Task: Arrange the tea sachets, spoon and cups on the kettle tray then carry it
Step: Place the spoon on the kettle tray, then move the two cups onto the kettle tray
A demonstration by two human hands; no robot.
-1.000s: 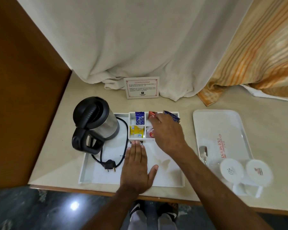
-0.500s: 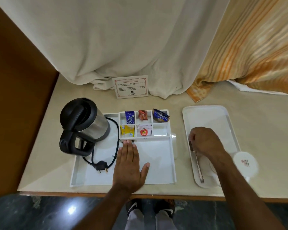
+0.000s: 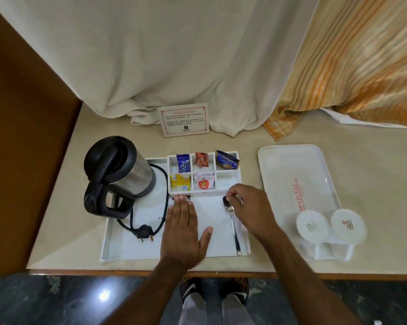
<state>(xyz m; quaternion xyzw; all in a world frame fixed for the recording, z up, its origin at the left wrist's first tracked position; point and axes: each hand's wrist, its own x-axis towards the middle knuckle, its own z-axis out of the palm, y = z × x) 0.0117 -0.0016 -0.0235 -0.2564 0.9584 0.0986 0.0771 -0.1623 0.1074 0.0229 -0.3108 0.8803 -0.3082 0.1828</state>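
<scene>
The white kettle tray (image 3: 118, 250) holds a steel and black kettle (image 3: 118, 170) at its left and a divided box of tea sachets (image 3: 203, 181) at its back. My left hand (image 3: 182, 231) lies flat and open on the tray's middle. A metal spoon (image 3: 234, 228) lies along the tray's right side, handle toward me. My right hand (image 3: 247, 207) pinches the spoon's bowl end between thumb and fingertips. Two white cups with paper covers (image 3: 311, 227) (image 3: 348, 225) stand on the near end of a second white tray (image 3: 291, 165) to the right.
The kettle's black cord and plug (image 3: 146, 233) lie on the tray in front of the kettle. A printed card (image 3: 185, 119) stands behind the tray against white and orange striped curtains. A brown wall panel bounds the left; the counter edge runs just below the trays.
My right hand left the sachet box, took the spoon from the right tray and brought it onto the kettle tray. My left hand stayed flat on the tray.
</scene>
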